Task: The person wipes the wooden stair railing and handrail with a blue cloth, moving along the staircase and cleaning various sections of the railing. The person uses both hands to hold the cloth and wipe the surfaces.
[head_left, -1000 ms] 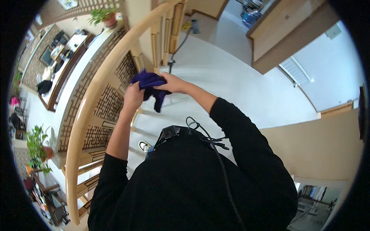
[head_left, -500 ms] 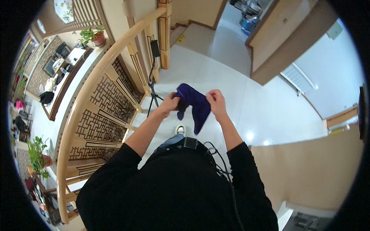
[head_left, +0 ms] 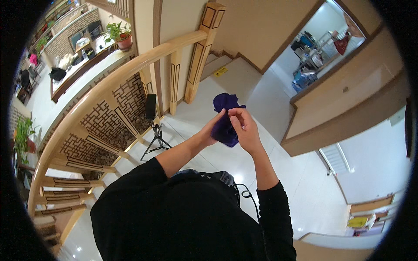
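Observation:
A dark purple cloth (head_left: 225,101) hangs bunched and folded in front of my body, above the pale tiled floor. My left hand (head_left: 212,128) grips its left side, thumb on top and the other fingers behind the fabric. From the right, my right hand (head_left: 246,130) pinches the cloth near its middle, with thumb and fingertips close together. Part of the fabric droops below and between both hands. The fingers behind the cloth are hidden.
A curved wooden railing (head_left: 109,83) with lattice panels runs along my left. Beside it, a small black tripod (head_left: 156,138) carries a dark phone-like device (head_left: 150,106). Ahead are steps (head_left: 215,65) with a yellow floor sticker (head_left: 220,71) and a doorway to a cluttered room. A black cable (head_left: 249,195) hangs by my waist.
The cloth was spread between my hands with ends dangling; now it is gathered into a bunch and my hands are closer together. The view has turned, and the doorway shows more fully.

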Available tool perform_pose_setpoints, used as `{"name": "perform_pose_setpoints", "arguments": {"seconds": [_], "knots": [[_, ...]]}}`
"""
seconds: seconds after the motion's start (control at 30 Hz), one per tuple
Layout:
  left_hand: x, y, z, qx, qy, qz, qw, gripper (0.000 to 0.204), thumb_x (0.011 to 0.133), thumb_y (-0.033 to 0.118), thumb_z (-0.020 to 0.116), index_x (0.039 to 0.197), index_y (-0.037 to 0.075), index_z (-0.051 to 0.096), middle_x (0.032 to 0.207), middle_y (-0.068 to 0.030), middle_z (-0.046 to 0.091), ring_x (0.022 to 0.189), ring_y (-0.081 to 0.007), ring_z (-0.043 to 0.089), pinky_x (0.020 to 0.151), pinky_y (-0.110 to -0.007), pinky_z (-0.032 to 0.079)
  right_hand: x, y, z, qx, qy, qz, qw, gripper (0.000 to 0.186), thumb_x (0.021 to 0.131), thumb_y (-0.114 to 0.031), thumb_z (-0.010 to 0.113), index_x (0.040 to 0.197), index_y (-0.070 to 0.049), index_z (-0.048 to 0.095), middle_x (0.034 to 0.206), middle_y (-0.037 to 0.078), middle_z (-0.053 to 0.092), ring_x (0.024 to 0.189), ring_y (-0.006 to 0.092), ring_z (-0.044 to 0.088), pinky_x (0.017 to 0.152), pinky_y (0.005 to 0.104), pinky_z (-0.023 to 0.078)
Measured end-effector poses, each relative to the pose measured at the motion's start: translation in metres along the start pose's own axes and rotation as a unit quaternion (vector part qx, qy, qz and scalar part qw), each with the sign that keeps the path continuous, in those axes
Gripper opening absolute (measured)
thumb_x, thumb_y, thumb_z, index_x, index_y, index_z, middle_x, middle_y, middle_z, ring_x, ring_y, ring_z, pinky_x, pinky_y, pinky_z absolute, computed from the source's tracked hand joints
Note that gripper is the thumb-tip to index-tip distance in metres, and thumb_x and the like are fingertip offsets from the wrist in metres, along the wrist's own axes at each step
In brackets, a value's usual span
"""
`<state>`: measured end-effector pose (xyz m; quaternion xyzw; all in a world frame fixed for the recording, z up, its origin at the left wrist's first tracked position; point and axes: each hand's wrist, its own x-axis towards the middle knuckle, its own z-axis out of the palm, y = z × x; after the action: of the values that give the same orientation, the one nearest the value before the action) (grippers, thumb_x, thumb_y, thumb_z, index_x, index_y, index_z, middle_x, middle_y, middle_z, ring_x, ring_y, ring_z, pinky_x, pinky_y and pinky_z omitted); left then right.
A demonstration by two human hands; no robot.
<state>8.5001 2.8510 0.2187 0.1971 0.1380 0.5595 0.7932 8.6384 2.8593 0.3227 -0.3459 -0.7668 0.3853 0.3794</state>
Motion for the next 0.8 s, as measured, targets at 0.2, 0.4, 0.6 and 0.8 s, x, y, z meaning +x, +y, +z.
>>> {"name": "perform_pose_setpoints", "arguments": {"seconds": [0.2, 0.4, 0.6, 0.8], "knots": [[0.071, 0.05, -0.006, -0.137, 0.115, 0.11, 0.978, 0.049, 0.094, 0.052, 0.049, 0.124, 0.014, 0.057, 0.117, -0.0063, 0.063, 0.108, -0.0247, 0.061, 0.097, -0.044, 0.047, 0.086, 0.086, -0.032, -0.094, -0.034, -0.078, 0.992, 0.03, 0.092, -0.019, 0.06, 0.118, -0.007, 0.057, 0.126, 0.011, 0.053, 0.114, 0.0258, 0.05, 0.099, 0.0383, 0.04], [0.115, 0.125, -0.056, -0.144, 0.276, 0.341, 0.887, 0.037, 0.091, 0.05, 0.058, 0.102, 0.015, 0.064, 0.092, -0.0041, 0.067, 0.085, -0.0223, 0.064, 0.079, -0.037, 0.053, 0.181, 0.19, -0.032, 0.113, -0.15, 0.093, 0.978, 0.028, 0.095, -0.02, 0.059, 0.12, -0.008, 0.058, 0.117, 0.004, 0.058, 0.105, 0.015, 0.054, 0.091, 0.0294, 0.044], [0.137, 0.237, -0.095, 0.009, 0.51, 0.555, 0.657, 0.053, 0.091, 0.055, 0.056, 0.115, 0.007, 0.056, 0.099, -0.0099, 0.063, 0.088, -0.0289, 0.063, 0.079, -0.047, 0.052, 0.302, 0.225, -0.074, 0.182, -0.23, 0.085, 0.952, 0.028, 0.097, -0.017, 0.054, 0.12, -0.003, 0.056, 0.112, 0.005, 0.06, 0.102, 0.0134, 0.056, 0.087, 0.0286, 0.046], [0.087, 0.339, -0.143, 0.286, 0.837, 0.307, 0.351, 0.084, 0.087, 0.046, 0.061, 0.143, -0.005, 0.024, 0.146, -0.0237, 0.024, 0.131, -0.0376, 0.034, 0.106, -0.044, 0.034, 0.428, 0.243, -0.085, 0.228, -0.22, 0.039, 0.948, 0.019, 0.097, -0.018, 0.055, 0.111, -0.005, 0.059, 0.106, 0.002, 0.061, 0.096, 0.0116, 0.055, 0.087, 0.0284, 0.044]]}}
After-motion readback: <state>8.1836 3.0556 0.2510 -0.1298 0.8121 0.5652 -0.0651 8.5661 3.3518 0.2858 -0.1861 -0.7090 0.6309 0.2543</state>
